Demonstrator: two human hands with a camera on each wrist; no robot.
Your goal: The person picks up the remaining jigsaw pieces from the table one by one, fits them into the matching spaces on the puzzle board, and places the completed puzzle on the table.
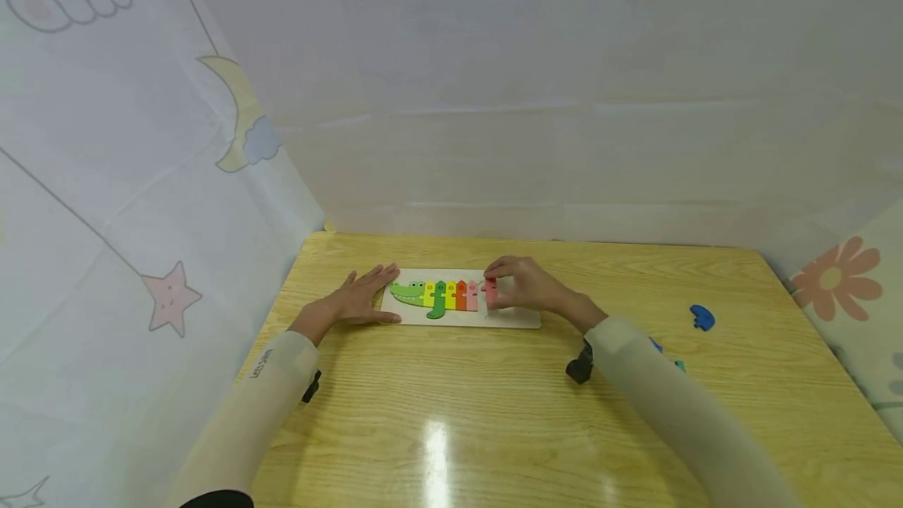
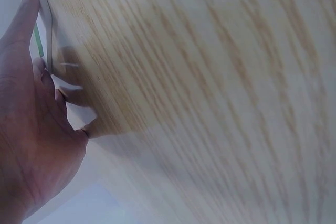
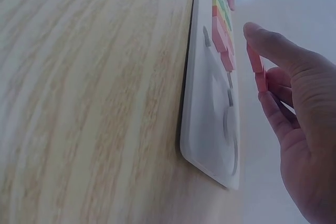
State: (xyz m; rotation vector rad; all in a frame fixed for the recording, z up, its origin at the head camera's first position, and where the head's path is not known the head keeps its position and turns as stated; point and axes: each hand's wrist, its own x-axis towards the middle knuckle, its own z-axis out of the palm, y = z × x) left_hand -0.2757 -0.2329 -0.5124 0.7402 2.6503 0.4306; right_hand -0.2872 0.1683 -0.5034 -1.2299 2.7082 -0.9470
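A pale puzzle board [image 1: 515, 320] lies on the table, holding a green crocodile head [image 1: 406, 294] and several coloured body pieces. My left hand [image 1: 363, 298] rests at the board's left end with fingers spread and straight, thumb along the near corner. Between thumb and fingertips, my right hand [image 1: 527, 285] pinches a red-pink puzzle piece [image 3: 254, 57]. That piece is raised above the board, just right of the light pink piece [image 1: 473, 296] set in it. In the right wrist view, the bare recess of the tail end [image 3: 212, 124] shows below the pink piece.
A dark blue curved piece [image 1: 702, 317] lies on the table to the right. Closer to my right sleeve, another blue piece [image 1: 656, 344] and a teal piece [image 1: 680, 365] are partly hidden by it. Printed cloth walls [image 1: 494, 139] border the wooden table [image 1: 395, 406].
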